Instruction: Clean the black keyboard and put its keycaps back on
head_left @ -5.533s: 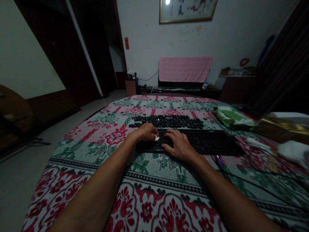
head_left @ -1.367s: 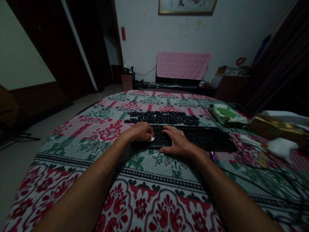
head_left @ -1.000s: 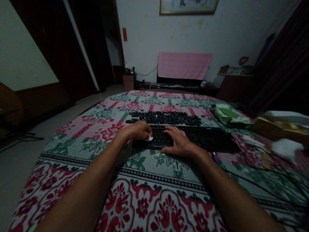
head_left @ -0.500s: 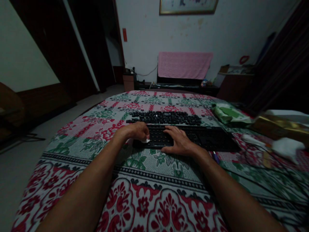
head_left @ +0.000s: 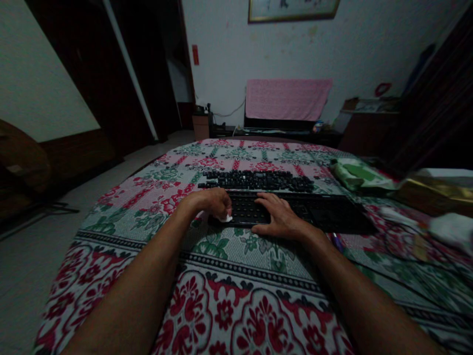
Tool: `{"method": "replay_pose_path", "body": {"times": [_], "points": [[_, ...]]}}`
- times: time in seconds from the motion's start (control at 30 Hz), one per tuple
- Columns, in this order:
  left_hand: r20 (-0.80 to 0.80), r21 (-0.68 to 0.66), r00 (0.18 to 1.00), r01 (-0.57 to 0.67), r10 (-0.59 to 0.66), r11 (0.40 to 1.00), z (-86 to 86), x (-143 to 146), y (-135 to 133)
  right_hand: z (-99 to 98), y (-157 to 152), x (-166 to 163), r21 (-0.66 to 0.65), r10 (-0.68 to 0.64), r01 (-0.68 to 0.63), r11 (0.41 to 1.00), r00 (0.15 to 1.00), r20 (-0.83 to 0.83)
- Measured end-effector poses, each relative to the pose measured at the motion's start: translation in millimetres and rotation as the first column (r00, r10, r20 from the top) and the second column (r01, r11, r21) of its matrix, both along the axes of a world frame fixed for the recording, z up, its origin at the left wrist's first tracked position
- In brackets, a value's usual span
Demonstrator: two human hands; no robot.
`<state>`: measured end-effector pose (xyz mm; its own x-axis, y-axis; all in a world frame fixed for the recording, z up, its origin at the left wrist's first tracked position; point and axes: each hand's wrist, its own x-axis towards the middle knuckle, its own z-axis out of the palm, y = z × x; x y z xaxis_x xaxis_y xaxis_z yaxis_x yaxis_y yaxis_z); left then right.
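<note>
Hands show in the head view: our left hand point(head_left: 211, 203) is curled around a small white wad point(head_left: 224, 218), pressing it onto the left end of the black keyboard point(head_left: 325, 217). Our right hand point(head_left: 280, 218) lies flat and unclenched on the keyboard just beside it, gripping nothing. The keyboard sits across the middle of the floral spread point(head_left: 236, 296), with a row of loose keycaps point(head_left: 258, 180) just behind it. A green packet point(head_left: 360, 175) lies near the spread's right edge.
</note>
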<state>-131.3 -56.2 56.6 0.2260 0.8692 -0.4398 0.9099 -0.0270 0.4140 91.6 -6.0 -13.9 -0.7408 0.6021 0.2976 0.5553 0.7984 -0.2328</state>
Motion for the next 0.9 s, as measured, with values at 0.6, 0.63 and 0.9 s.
{"method": "replay_pose_path", "body": {"times": [0.6,0.63,0.9], "points": [[0.156,-0.081,0.984,-0.068,0.08,0.994,-5.9,-12,5,14.3,-25,-17,-0.032,0.026,-0.027,0.999,0.999,-0.023],[0.16,-0.087,0.983,-0.078,0.091,0.993,-6.0,-13,5,16.1,-22,-13,-0.029,-0.018,0.017,0.999,0.999,-0.037],[0.173,-0.098,0.981,-0.072,0.088,0.993,-7.8,-12,7,35.2,25,51,-0.102,-0.362,0.362,0.927,0.932,0.017]]}}
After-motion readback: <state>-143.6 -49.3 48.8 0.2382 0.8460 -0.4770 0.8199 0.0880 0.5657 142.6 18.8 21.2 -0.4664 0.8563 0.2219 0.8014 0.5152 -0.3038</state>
